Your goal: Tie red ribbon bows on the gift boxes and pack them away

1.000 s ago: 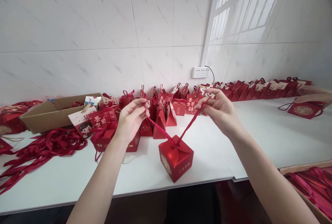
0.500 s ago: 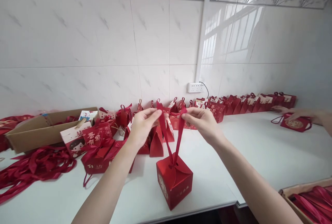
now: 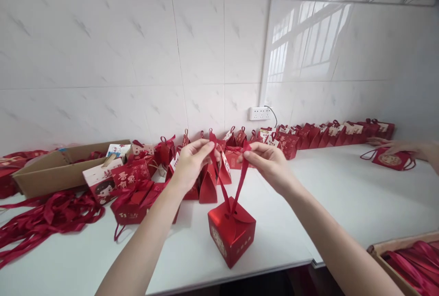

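A red gift box (image 3: pixel 232 234) with gold print rests on the white table near its front edge. From holes in its folded top rises a dark red ribbon (image 3: pixel 241 182), its two ends spread into a V. My left hand (image 3: pixel 196 161) pinches one end between thumb and fingers. The other end is pinched by my right hand (image 3: pixel 265 164), at about the same height. Both hands are above the box, a short way apart, and neither touches it.
Loose red ribbons (image 3: pixel 51 216) and a cardboard box (image 3: pixel 51 172) lie at left, beside several gift boxes. A row of finished-looking boxes (image 3: pixel 312 136) lines the wall. At right, another person's hand (image 3: pixel 408 147) holds a red box (image 3: pixel 391 159). An open carton (image 3: pixel 377 252) holds ribbons.
Both ribbon ends stay pinched in my hands, which have hardly moved. The gift box appears slightly higher, as does much of the table, with a small shift of the view.
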`<state>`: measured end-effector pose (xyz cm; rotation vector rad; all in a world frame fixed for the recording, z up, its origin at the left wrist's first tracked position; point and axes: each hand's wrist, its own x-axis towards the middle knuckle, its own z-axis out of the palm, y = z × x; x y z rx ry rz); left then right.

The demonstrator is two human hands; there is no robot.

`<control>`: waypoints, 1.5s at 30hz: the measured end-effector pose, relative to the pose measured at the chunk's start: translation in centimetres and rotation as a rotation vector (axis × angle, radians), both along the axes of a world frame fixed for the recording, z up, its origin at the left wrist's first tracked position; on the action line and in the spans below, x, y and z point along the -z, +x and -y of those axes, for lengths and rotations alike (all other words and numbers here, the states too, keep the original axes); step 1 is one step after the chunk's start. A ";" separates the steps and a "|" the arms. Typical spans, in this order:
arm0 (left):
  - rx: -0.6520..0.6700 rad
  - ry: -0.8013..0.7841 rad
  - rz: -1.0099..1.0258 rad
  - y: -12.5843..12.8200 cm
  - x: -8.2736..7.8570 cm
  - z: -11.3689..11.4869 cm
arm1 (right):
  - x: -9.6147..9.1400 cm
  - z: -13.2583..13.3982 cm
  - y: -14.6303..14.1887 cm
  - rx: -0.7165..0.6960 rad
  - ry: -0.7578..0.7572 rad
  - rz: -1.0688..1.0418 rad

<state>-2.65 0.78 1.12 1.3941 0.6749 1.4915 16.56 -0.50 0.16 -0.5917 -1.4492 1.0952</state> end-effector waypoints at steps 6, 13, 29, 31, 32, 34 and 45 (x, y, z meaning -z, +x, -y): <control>-0.352 -0.017 -0.260 -6.2 3.1 0.2 | 1.8 4.7 7.9 -0.549 -0.084 0.443; -0.166 0.198 -1.043 -3.8 6.6 2.2 | 5.7 4.8 5.2 -0.141 -0.115 0.862; -0.238 0.263 -1.268 1.1 10.7 4.8 | 8.4 1.8 -0.3 0.063 0.470 1.220; -0.198 0.191 -1.273 1.2 10.6 4.7 | 8.1 1.6 -0.6 0.026 0.511 1.328; -0.173 0.165 -1.271 1.1 10.6 4.7 | 8.0 1.5 -0.7 0.021 0.527 1.362; -0.141 0.141 -1.263 1.0 10.4 4.5 | 8.1 1.3 -0.7 0.009 0.522 1.348; -0.279 0.212 -1.266 1.0 11.3 4.7 | 9.5 0.4 0.9 -0.095 0.361 0.979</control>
